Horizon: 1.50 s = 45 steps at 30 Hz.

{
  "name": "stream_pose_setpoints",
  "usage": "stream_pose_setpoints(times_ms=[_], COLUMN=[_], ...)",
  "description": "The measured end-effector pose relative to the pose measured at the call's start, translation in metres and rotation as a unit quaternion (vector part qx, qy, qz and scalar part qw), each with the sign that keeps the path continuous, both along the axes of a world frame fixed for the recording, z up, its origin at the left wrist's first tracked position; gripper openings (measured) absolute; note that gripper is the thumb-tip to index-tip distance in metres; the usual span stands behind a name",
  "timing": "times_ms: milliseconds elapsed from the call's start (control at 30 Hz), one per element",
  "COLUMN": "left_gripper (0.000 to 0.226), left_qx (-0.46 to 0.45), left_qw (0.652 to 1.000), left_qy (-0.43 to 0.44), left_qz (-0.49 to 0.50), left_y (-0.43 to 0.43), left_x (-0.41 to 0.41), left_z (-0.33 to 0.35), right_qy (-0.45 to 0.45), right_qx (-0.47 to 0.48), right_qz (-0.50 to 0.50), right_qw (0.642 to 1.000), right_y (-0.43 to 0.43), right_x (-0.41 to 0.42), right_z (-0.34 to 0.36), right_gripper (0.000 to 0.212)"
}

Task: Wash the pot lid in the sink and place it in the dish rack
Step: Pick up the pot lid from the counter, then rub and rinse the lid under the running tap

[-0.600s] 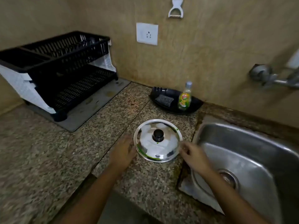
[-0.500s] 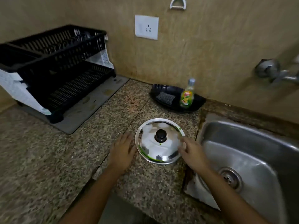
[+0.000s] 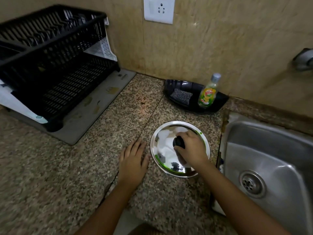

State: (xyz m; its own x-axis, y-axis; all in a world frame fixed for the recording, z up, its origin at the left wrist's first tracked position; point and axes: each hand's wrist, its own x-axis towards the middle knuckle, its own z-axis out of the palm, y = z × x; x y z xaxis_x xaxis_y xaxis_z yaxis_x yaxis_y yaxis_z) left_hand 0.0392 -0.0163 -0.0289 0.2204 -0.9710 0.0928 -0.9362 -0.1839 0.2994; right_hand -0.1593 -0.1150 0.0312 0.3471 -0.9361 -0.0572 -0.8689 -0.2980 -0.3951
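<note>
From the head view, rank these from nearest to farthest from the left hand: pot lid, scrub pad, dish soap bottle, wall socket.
From the left hand:
1. Pot lid, just to its right on the counter.
2. Scrub pad, in the black tray behind the lid.
3. Dish soap bottle, at the tray's right end.
4. Wall socket, high on the wall.

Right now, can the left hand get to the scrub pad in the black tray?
Probably yes. The left hand lies flat and empty on the counter beside the pot lid; the scrub pad lies uncovered in the black tray, with bare counter between. The right hand grips the lid's knob, off that path.
</note>
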Motion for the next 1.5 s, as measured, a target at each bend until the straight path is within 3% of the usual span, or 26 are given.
stream_pose_setpoints(times_ms=[300, 367, 433, 533, 600, 667, 733, 1033, 1100, 1200, 1367, 1433, 1500], left_gripper=[0.053, 0.05, 0.044, 0.029, 0.036, 0.052, 0.057, 0.034, 0.037, 0.031, 0.027, 0.027, 0.032], left_qx=[-0.02, -0.05, -0.088, -0.053, 0.044, 0.119, 0.149, 0.133, 0.101, 0.062, 0.038, 0.026, 0.02], left_qw=[0.999, 0.995, 0.971, 0.884, 0.791, 0.693, 0.651, 0.676, 0.664, 0.675, 0.692, 0.689, 0.681], left_qy=[0.024, 0.087, 0.218, 0.454, 0.593, 0.696, 0.733, 0.712, 0.724, 0.718, 0.703, 0.708, 0.717], left_qz=[0.017, 0.028, 0.035, 0.096, 0.141, 0.146, 0.131, 0.138, 0.158, 0.161, 0.16, 0.153, 0.146], left_y=[-0.003, -0.007, -0.015, -0.036, -0.055, -0.069, -0.078, -0.092, -0.098, -0.107, -0.124, -0.129, -0.133], left_x=[0.001, -0.001, -0.009, -0.046, -0.073, -0.103, -0.132, -0.284, -0.313, -0.35, -0.386, -0.399, -0.408], left_z=[-0.003, 0.002, 0.019, 0.059, 0.071, 0.076, 0.084, 0.109, 0.114, 0.116, 0.128, 0.14, 0.151], right_qy=[-0.036, -0.07, -0.108, -0.144, -0.153, -0.152, -0.144, -0.116, -0.146, -0.284, -0.432, -0.456, -0.452], right_qx=[-0.041, -0.043, -0.046, -0.05, -0.055, -0.061, -0.065, -0.062, -0.041, -0.029, -0.035, -0.035, -0.059], right_qz=[0.032, 0.024, 0.003, -0.048, -0.074, -0.106, -0.134, -0.177, -0.175, -0.241, -0.365, -0.381, -0.38], right_qw=[0.998, 0.996, 0.993, 0.987, 0.984, 0.981, 0.978, 0.975, 0.973, 0.928, 0.824, 0.804, 0.805], right_y=[-0.001, 0.001, 0.003, 0.009, 0.011, 0.012, 0.013, 0.025, 0.023, 0.017, -0.021, -0.043, -0.063], right_x=[0.007, 0.0, -0.01, -0.035, -0.056, -0.083, -0.11, -0.242, -0.27, -0.324, -0.402, -0.419, -0.424], right_z=[0.019, 0.024, 0.029, 0.039, 0.044, 0.048, 0.052, 0.078, 0.086, 0.095, 0.094, 0.098, 0.108], right_gripper=[0.04, 0.039, 0.038, 0.042, 0.044, 0.044, 0.045, 0.047, 0.041, 0.026, 0.01, 0.012, 0.019])
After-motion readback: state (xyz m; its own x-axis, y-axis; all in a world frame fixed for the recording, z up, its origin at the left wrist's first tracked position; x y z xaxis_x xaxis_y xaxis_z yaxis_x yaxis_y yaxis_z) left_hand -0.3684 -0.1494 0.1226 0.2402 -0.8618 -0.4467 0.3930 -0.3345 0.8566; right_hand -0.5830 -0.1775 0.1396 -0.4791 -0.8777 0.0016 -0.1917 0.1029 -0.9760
